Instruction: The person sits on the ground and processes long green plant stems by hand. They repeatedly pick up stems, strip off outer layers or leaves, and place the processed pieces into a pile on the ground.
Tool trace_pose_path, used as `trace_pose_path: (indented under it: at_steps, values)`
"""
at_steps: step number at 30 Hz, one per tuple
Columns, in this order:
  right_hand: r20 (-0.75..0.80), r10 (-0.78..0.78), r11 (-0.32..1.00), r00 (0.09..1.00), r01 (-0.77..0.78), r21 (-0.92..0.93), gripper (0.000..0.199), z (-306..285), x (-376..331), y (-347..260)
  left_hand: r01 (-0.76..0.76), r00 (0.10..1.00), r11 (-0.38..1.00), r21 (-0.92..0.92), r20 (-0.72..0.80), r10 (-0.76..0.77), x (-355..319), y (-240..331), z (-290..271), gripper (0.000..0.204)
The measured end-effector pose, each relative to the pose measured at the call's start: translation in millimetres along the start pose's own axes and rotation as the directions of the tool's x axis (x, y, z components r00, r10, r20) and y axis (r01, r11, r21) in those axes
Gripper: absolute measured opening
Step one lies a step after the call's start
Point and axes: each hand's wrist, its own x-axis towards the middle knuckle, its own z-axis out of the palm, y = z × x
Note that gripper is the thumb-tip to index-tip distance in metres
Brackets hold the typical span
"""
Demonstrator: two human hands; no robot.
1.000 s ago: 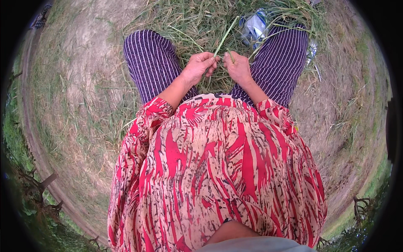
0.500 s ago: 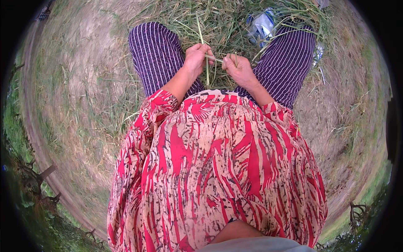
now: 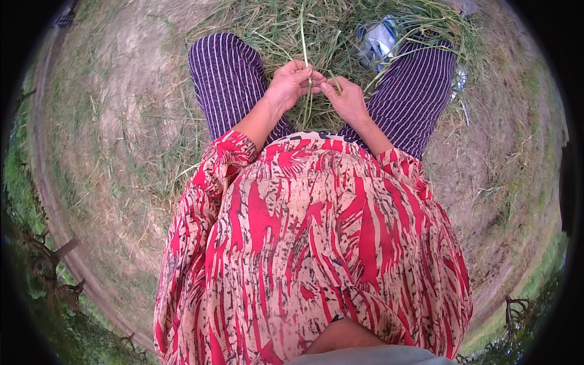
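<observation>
Between my knees, my left hand (image 3: 288, 85) pinches pale green grass stalks (image 3: 303, 36) that run up and away from me, with their lower ends hanging below the fingers. Close beside it on the right, my right hand (image 3: 347, 101) is closed, thumb against fingers, with a short bent stalk (image 3: 335, 81) sticking up from its grip. The fingertips of both hands nearly meet around the stalks. How the stalks cross there is too small to make out.
A heap of cut grass (image 3: 261, 24) lies in front of me and over my right knee. A blue and white plastic bag (image 3: 379, 41) sits in it beside that knee. My striped trouser legs (image 3: 222, 73) flank the hands. Dry bare soil (image 3: 131, 79) spreads to the left.
The stalk stretched between my hands no longer shows there. My hands have drawn closer together, and the long stalk in my left hand has shifted slightly right and upward.
</observation>
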Motion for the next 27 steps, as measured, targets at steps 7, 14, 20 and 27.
trace_pose_path:
  at_steps: [7,14,20,27]
  values:
    - [-0.178,0.03,0.874,0.984,0.06,0.483,0.025,-3.7,13.4,23.7,0.081,0.986,0.899,0.43,0.098,-0.135,-8.1,-8.0,5.4,0.011]
    - [-0.069,0.171,0.706,0.983,-0.073,0.704,0.02,-10.6,8.2,17.5,0.143,0.959,0.901,0.409,0.169,-0.229,-13.6,-10.2,9.6,0.015]
    - [-0.055,0.151,0.659,0.987,-0.059,0.75,0.017,-10.5,5.4,11.0,0.196,0.962,0.936,0.292,0.128,-0.242,-12.5,-7.3,4.6,0.015]
    - [-0.068,0.143,0.711,0.987,-0.055,0.701,0.018,-10.1,6.3,14.0,0.118,0.972,0.912,0.393,0.144,-0.187,-9.6,-10.9,9.7,0.015]
